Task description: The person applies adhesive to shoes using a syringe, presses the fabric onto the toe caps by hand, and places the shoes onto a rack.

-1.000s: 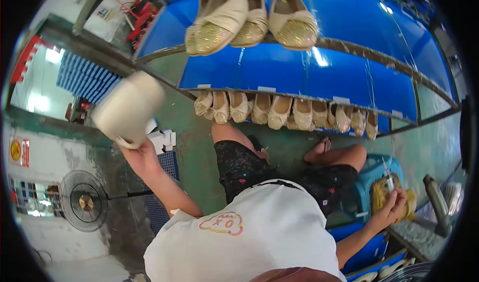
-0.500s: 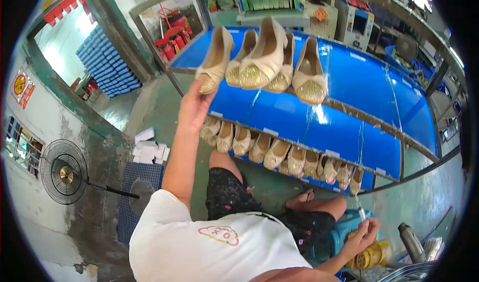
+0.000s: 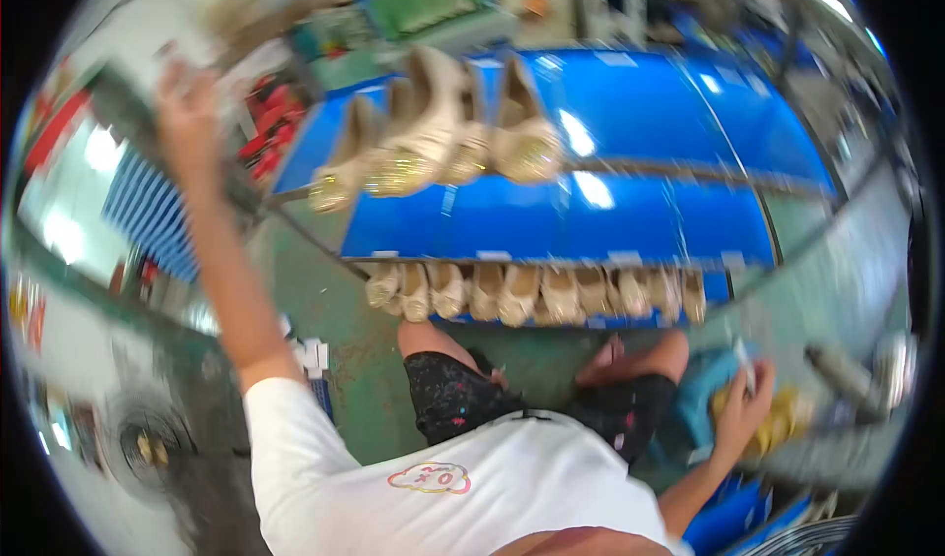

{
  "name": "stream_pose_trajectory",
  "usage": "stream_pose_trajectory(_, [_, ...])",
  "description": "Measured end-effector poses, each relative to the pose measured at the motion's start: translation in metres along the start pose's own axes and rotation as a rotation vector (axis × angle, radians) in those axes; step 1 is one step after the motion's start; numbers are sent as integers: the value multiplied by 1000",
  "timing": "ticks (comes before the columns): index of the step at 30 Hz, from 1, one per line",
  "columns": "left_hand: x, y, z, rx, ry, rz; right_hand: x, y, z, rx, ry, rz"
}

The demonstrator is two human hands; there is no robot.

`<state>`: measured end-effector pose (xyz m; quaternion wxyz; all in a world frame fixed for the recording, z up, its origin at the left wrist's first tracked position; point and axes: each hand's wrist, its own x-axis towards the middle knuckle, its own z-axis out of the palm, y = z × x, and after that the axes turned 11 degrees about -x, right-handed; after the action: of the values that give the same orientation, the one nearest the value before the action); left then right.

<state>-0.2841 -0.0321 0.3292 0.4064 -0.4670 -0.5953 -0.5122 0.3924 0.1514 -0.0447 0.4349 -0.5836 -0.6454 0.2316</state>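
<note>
My left hand (image 3: 189, 113) is raised at the upper left, beside the rack's left end and apart from the shoes. It is smeared by motion, and I cannot make out whether its fingers hold anything. Low on the right, my right hand (image 3: 745, 413) is closed around a slim clear syringe (image 3: 743, 357) pointing upward. Several beige pumps with glittery gold toes, one of them a front shoe (image 3: 418, 138), stand on the top blue shelf (image 3: 650, 113). More such shoes (image 3: 519, 295) line the bottom shelf.
A teal stool (image 3: 694, 399) and a yellow object (image 3: 778, 423) are beside my right hand. A metal flask (image 3: 842, 374) lies further right. A fan (image 3: 153, 448) stands at lower left. Blue stacks (image 3: 153, 212) show through the doorway.
My left hand has let go of the leftmost pump and moved up and left. The view has turned, shifting the rack left. My right hand still holds the syringe, now slightly higher.
</note>
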Motion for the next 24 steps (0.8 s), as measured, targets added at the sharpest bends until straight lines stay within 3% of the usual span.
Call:
stream_pose_trajectory(4, [60, -82, 36, 195, -288, -55, -1, 0, -30, -386, 9, 100])
stream_pose_trajectory(6, [59, -96, 63, 205, -348, -67, -10, 25, -45, -436, 9, 96])
stream_pose_trajectory(8, [45, -92, 84, 163, -342, -63, -24, 62, -49, -746, 13, 223])
stream_pose_trajectory(13, [-7, -49, 71, -39, -196, -16, -64, 112, -35, -661, 8, 447])
stream_pose_trajectory(17, [-66, 6, 39, -289, -68, 31, -72, 146, -2, -544, 68, 435])
stream_pose_trajectory(24, [-171, 91, -25, -811, 29, 54, -49, 184, 47, -703, 22, 359])
